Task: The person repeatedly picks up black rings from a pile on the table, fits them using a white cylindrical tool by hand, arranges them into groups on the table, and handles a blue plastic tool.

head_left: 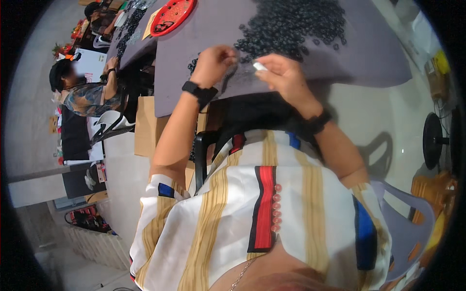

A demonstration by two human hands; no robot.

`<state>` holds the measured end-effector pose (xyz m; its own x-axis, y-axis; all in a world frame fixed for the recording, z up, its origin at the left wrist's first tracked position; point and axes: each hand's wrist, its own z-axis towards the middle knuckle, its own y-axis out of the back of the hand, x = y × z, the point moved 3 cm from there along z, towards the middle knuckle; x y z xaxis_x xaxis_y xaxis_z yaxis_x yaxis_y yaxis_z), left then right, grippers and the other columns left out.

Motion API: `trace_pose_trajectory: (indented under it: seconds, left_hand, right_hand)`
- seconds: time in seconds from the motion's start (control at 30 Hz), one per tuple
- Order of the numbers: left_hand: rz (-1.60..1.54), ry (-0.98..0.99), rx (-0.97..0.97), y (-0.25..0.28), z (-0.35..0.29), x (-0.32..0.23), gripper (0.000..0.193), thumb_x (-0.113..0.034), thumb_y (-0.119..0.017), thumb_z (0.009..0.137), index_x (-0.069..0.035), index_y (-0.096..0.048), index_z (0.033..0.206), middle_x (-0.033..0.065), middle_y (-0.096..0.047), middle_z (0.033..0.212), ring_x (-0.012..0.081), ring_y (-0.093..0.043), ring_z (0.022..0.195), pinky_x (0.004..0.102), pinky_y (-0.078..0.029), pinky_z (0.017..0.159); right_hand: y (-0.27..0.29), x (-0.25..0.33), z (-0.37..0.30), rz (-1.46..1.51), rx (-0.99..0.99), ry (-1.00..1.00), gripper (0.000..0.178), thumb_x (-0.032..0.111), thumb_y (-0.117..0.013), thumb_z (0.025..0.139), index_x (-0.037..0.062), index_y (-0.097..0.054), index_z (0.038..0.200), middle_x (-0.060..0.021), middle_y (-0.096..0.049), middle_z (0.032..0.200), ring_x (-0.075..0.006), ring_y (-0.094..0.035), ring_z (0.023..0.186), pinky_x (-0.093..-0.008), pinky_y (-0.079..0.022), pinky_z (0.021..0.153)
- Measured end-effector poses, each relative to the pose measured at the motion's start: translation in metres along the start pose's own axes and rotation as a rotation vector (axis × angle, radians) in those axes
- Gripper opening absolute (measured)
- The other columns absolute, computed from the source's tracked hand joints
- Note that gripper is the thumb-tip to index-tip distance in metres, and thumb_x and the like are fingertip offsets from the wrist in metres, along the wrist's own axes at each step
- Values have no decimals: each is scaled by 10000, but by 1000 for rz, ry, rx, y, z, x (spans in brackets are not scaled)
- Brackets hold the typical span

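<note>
My left hand is raised over the near edge of the grey-covered table, its fingers curled together and slightly smeared by motion. Whatever it may hold is too small to make out. Close to its right, my right hand has its fingers bent in a pinch. A small white piece shows at those fingertips; I cannot tell whether it is held or worn on a finger. Just beyond both hands lies a big spread of small, shiny black ring-like pieces. A few more black pieces lie beside my left hand.
A red round tray with small dark items sits at the far left of the grey tablecloth. At left, a person in a cap works at another table edge. A cardboard box stands below the table, and a grey-purple chair at right.
</note>
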<state>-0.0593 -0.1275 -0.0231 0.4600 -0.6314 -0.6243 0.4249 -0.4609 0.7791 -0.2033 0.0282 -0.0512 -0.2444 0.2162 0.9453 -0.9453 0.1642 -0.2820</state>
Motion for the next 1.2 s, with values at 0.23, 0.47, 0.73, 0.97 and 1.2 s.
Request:
trace_pose_trajectory:
  seconds: [0.23,0.47,0.73,0.97,1.2]
  left_hand:
    - [-1517,385,108,-16,-42,-33,159,-170,-519,948,-17,-562,952,29,-578,817,106,-560,717,277,-527,703]
    - [-1814,486,102,-38,-57,-32,203,-207,-508,956,-16,-552,1009,68,-604,900,156,-589,757,272,-522,688]
    - [-1619,390,-24,-36,-62,-50,148,-125,-511,944,-20,-563,1033,43,-578,853,107,-540,734,260,-520,713]
    - [-1638,362,-75,-33,-66,-49,172,-120,-504,946,-8,-566,1061,58,-597,916,130,-559,757,285,-525,731]
    - [-1656,390,-63,-36,-68,-51,169,-139,-511,945,-14,-564,1047,62,-600,935,151,-579,822,296,-516,767]
  right_hand:
    - [-15,-1,-5,36,74,37,267,46,-621,847,26,-597,1112,-9,-639,910,-35,-565,778,-177,-427,581]
    - [-26,10,-10,44,113,114,354,6,-606,847,-2,-545,1195,-46,-635,983,-84,-596,881,-217,-474,749]
    - [-22,7,-9,90,138,90,340,10,-601,851,-14,-553,1187,-49,-644,956,-84,-604,860,-213,-479,724]
    - [-27,7,-11,7,157,131,371,12,-627,838,-18,-553,1201,-31,-649,891,-61,-592,798,-197,-465,692]
    - [-24,10,-9,-10,159,130,370,10,-635,830,-14,-566,1192,-11,-638,838,-49,-575,743,-186,-448,642]
